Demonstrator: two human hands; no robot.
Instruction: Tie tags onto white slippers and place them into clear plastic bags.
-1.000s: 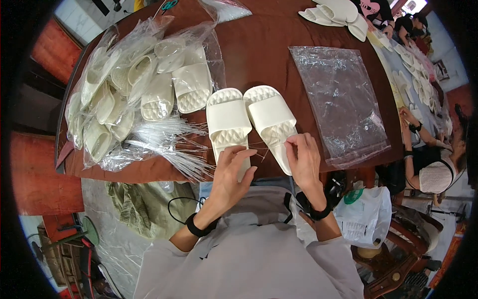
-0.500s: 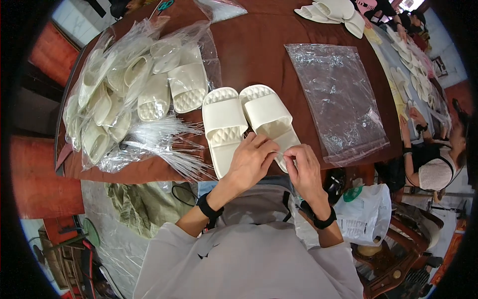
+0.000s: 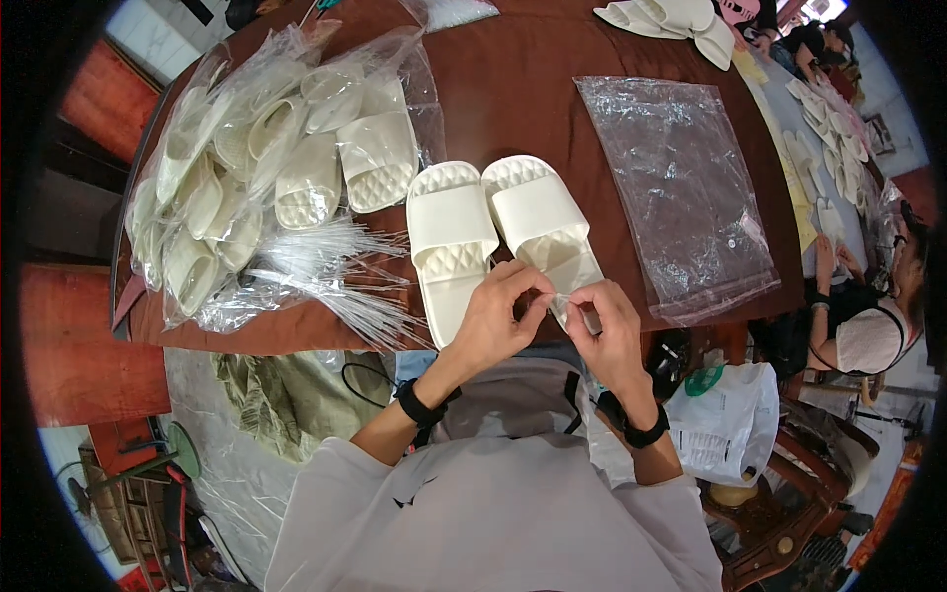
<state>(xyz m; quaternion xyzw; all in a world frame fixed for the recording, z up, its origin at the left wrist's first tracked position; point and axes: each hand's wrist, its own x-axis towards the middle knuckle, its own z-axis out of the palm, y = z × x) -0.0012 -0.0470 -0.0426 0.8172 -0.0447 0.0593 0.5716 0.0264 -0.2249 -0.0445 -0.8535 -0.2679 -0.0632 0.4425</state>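
A lane of tablecloth (image 3: 533,99) runs between the slippers (image 3: 451,215) and flat bag (image 3: 681,197); bagged slippers (image 3: 207,202) and plastic ties (image 3: 345,271) block the left.

From my remote station I see a broad bench draped in dark brown cloth (image 3: 503,109), with smooth reddish-orange wooden panels (image 3: 94,345) at left and shiny grey sheeting (image 3: 242,503) below. Rightward, I make out a curved brown wooden chair (image 3: 784,545), a pale wall (image 3: 893,104) and bright white light (image 3: 813,12).

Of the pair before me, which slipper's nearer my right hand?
The right slipper; its heel is by your right hand, while the left slipper lies farther left.
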